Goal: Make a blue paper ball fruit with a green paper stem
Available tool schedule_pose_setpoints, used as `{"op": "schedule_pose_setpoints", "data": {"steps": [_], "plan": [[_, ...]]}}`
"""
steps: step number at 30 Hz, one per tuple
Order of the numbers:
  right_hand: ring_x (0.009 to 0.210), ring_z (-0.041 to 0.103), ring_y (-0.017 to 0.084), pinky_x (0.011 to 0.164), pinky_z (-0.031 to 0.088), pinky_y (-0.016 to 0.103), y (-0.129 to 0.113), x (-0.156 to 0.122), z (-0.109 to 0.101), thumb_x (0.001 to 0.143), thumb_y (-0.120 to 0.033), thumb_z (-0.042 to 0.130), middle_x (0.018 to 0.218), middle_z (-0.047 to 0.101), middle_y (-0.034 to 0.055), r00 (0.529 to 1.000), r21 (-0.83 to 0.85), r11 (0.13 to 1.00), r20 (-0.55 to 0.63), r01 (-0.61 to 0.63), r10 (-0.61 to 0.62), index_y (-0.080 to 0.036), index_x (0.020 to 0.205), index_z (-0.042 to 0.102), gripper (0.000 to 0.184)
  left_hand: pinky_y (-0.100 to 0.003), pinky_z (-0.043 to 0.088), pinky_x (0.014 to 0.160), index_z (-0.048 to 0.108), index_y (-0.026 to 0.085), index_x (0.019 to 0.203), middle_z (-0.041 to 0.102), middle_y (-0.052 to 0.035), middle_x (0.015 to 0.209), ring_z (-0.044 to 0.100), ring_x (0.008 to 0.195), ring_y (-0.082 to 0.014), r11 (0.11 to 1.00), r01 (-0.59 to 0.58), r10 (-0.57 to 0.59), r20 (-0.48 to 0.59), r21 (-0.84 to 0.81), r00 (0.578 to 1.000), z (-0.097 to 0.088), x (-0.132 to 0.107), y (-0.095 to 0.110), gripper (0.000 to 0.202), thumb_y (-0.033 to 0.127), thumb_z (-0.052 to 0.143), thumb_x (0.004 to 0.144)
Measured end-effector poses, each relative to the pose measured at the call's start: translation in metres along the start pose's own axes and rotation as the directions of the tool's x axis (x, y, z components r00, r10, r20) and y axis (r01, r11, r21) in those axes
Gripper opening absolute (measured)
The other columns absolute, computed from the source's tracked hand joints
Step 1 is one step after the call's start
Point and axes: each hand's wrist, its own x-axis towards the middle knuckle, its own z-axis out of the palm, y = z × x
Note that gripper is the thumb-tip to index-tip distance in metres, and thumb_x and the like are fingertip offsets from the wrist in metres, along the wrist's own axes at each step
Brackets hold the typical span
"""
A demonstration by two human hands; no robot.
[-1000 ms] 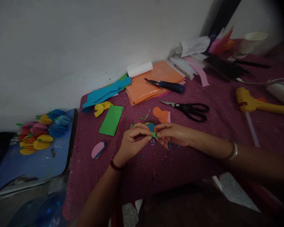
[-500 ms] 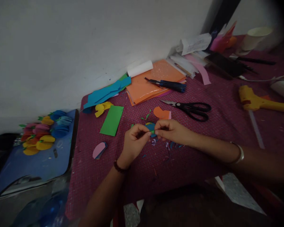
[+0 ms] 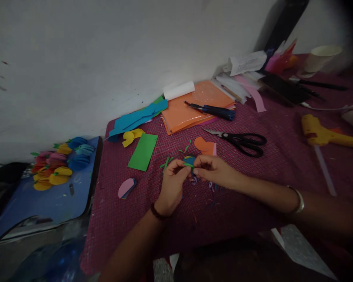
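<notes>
Green paper sliver [image 3: 189, 165], seemingly one, in the fingertip grip of left hand [image 3: 173, 180] and right hand [image 3: 213, 170]; one scissors [image 3: 238, 139] beyond.

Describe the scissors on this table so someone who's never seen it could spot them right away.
Start at the maroon checked table and find the stack of orange sheets against the wall. Just in front of that stack, beyond the right hand, lie the scissors. Their black loop handles and bare metal blades pointing left set them apart from the blue knife resting on the sheets.
</notes>
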Motion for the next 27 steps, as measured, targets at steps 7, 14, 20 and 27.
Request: {"op": "schedule_pose_setpoints", "data": {"steps": [7, 14, 20, 27], "plan": [[0.053, 0.048, 0.007, 0.05, 0.04, 0.021, 0.005, 0.002, 0.0, 0.077, -0.036, 0.061, 0.062, 0.053, -0.0036, 0.997, 0.038, 0.997, 0.029, -0.074, 0.073, -0.018, 0.073, 0.05, 0.022, -0.02, 0.041, 0.05, 0.057, 0.016, 0.07, 0.056, 0.0051, 0.056, 0.049, 0.05, -0.0064, 1.0, 0.025, -0.025, 0.028, -0.012, 0.999, -0.001, 0.0, 0.002, 0.013, 0.019, 0.07, 0.067], [0.055, 0.044, 0.009, 0.051, 0.036, 0.022, 0.002, 0.001, 0.0, 0.079, -0.027, 0.057, 0.061, 0.046, -0.0042, 0.99, -0.089, 0.987, -0.034, 0.132, -0.135, -0.019, 0.069, 0.049, 0.015, -0.019, 0.039, 0.042, 0.06, 0.018, 0.075, 0.05, 0.0078, 0.047, 0.043, 0.04, -0.0059, 0.997, 0.005, 0.007, 0.139, -0.083, 0.99, 0.001, -0.004, 0.003, 0.014, 0.023, 0.072, 0.07], [0.064, 0.052, 0.011, 0.061, 0.04, 0.024, 0.0, -0.001, -0.008, 0.081, -0.016, 0.051, 0.069, 0.056, -0.0005, 0.924, -0.38, 0.856, -0.009, 0.351, -0.382, -0.019, 0.076, 0.055, 0.008, -0.023, 0.05, 0.056, 0.062, 0.017, 0.078, 0.063, 0.0012, 0.065, 0.058, 0.057, -0.0092, 0.983, 0.092, -0.047, 0.272, -0.156, 0.961, -0.004, -0.007, 0.005, 0.01, 0.017, 0.067, 0.069], [0.061, 0.05, 0.011, 0.058, 0.038, 0.023, -0.003, 0.001, -0.016, 0.08, -0.018, 0.052, 0.067, 0.054, -0.0014, 0.94, -0.408, 0.861, -0.022, 0.303, -0.341, -0.019, 0.072, 0.053, 0.008, -0.022, 0.048, 0.054, 0.06, 0.018, 0.086, 0.063, 0.0019, 0.068, 0.057, 0.057, -0.0094, 0.988, 0.115, -0.094, 0.191, -0.102, 0.977, -0.005, -0.002, 0.003, 0.018, 0.024, 0.069, 0.072]]}}
